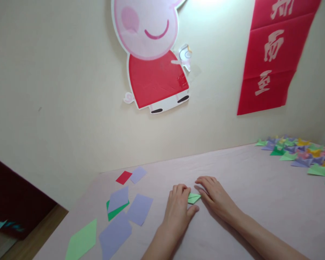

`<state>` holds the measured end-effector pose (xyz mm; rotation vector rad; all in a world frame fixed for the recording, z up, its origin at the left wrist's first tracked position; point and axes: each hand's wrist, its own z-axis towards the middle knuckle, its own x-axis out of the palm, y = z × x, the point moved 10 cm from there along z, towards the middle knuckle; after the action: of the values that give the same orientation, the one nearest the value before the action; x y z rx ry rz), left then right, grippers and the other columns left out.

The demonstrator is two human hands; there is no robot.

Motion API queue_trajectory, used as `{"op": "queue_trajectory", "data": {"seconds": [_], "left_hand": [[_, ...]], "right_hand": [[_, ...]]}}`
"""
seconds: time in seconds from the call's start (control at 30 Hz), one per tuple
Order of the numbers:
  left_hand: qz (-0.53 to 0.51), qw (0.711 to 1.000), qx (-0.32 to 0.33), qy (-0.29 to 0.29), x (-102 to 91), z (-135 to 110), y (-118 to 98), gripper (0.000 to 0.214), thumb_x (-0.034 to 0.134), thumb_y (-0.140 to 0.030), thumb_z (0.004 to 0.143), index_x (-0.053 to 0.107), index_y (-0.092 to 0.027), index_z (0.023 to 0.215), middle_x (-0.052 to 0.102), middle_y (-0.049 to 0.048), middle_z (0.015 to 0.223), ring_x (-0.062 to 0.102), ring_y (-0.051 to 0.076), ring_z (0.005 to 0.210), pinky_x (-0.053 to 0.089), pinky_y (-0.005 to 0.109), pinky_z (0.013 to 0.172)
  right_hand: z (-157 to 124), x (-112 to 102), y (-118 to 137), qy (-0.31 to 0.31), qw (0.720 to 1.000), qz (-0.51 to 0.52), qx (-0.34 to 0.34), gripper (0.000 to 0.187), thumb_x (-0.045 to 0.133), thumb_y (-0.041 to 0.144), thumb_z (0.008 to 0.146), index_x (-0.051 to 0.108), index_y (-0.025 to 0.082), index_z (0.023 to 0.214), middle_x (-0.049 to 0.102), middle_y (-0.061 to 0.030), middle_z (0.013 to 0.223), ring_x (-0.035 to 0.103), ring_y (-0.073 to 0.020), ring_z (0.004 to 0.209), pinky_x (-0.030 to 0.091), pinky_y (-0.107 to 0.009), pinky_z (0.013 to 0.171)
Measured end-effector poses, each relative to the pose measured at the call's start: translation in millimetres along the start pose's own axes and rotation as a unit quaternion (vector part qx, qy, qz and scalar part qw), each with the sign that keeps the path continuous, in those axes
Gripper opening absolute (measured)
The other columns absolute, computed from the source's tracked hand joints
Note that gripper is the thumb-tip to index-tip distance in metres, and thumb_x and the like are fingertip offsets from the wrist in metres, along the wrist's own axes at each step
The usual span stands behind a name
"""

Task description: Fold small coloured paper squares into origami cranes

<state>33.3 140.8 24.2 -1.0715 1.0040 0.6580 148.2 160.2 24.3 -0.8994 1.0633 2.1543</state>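
Observation:
A small light green folded paper [194, 198] lies on the pale tablecloth, with a crease line running across it. Its left part is hidden under my left hand [178, 206], whose curled fingers rest at the far edge while the thumb reaches along the near side. My right hand [216, 196] is beside the paper's pointed right end. Its fingers are bent and apart from the thumb, with nothing visible between them. Whether the right thumb touches the paper tip, I cannot tell.
Flat paper sheets lie at the left: lilac [140, 209], light green [82, 240], dark green [118, 211] and red [124, 177]. Many folded coloured paper pieces [288, 156] crowd the far right. A pig cutout [158, 81] and a red banner [273, 54] hang on the wall.

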Motion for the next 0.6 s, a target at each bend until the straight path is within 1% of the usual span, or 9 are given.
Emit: {"op": "queue_trajectory", "data": {"seconds": [0.07,0.1,0.2,0.27,0.37,0.43,0.5,0.6], "left_hand": [[-0.024,1.0,0.005,-0.008,0.6,2,2,0.03,0.066,-0.027,0.085,0.061,-0.022,0.114,0.058,0.0034,0.117,0.05,0.021,0.108,0.041,0.034,0.095],[-0.033,0.999,0.008,-0.013,1.0,1,3,0.029,0.066,-0.026,0.086,0.061,-0.022,0.114,0.058,0.003,0.116,0.049,0.021,0.107,0.041,0.034,0.094],[-0.046,0.999,0.014,-0.02,2.7,0,7,0.024,0.065,-0.025,0.087,0.062,-0.023,0.11,0.058,0.0026,0.112,0.049,0.021,0.106,0.041,0.034,0.092],[-0.048,0.999,0.015,-0.02,3.3,0,9,0.022,0.063,-0.025,0.087,0.062,-0.023,0.109,0.058,0.0031,0.111,0.05,0.021,0.105,0.041,0.035,0.091],[-0.05,0.998,0.019,-0.018,2.1,0,9,0.028,0.063,-0.024,0.088,0.058,-0.022,0.115,0.058,0.0034,0.114,0.05,0.021,0.107,0.041,0.035,0.092],[-0.057,0.998,0.029,-0.023,-0.7,-1,8,0.032,0.061,-0.023,0.088,0.055,-0.022,0.12,0.058,0.0035,0.116,0.049,0.021,0.109,0.041,0.035,0.094],[-0.063,0.997,0.04,-0.034,-3.8,-2,8,0.033,0.06,-0.021,0.089,0.054,-0.022,0.121,0.058,0.0039,0.118,0.049,0.02,0.11,0.041,0.035,0.095],[-0.059,0.996,0.049,-0.041,-5.2,-4,10,0.029,0.06,-0.018,0.088,0.057,-0.023,0.116,0.059,0.0032,0.115,0.05,0.02,0.109,0.041,0.034,0.094]], "right_hand": [[2,-6,9,0.015,0.997,0.068,-0.011,0.022,0.042,0.012,0.089,0.058,0.021,0.101,0.065,-0.0087,0.103,0.056,-0.0229,0.101,0.048,-0.038,0.089],[3,-6,15,0.032,0.995,0.093,-0.024,0.024,0.043,0.009,0.085,0.058,0.022,0.1,0.065,-0.0076,0.101,0.057,-0.0227,0.099,0.049,-0.037,0.087],[2,-4,30,0.078,0.988,0.115,-0.063,0.031,0.042,0.002,0.073,0.057,0.023,0.09,0.064,-0.0057,0.095,0.056,-0.0226,0.096,0.047,-0.037,0.086],[1,-3,31,0.081,0.987,0.12,-0.064,0.032,0.04,0.001,0.068,0.056,0.023,0.086,0.063,-0.0051,0.092,0.056,-0.022,0.093,0.048,-0.036,0.084],[0,-5,26,0.062,0.986,0.151,-0.043,0.037,0.039,0.002,0.065,0.054,0.023,0.092,0.061,-0.0044,0.09,0.056,-0.0206,0.089,0.048,-0.033,0.08],[0,-5,26,0.062,0.984,0.165,-0.039,0.036,0.041,0.002,0.066,0.052,0.023,0.093,0.06,-0.0039,0.09,0.056,-0.0203,0.088,0.049,-0.032,0.079],[-1,-3,31,0.076,0.983,0.159,-0.049,0.03,0.043,0.003,0.071,0.053,0.023,0.092,0.061,-0.0038,0.091,0.055,-0.0205,0.089,0.048,-0.033,0.08],[0,1,37,0.096,0.984,0.129,-0.075,0.021,0.048,0.006,0.08,0.056,0.022,0.092,0.062,-0.0047,0.095,0.054,-0.021,0.092,0.046,-0.035,0.084]]}}
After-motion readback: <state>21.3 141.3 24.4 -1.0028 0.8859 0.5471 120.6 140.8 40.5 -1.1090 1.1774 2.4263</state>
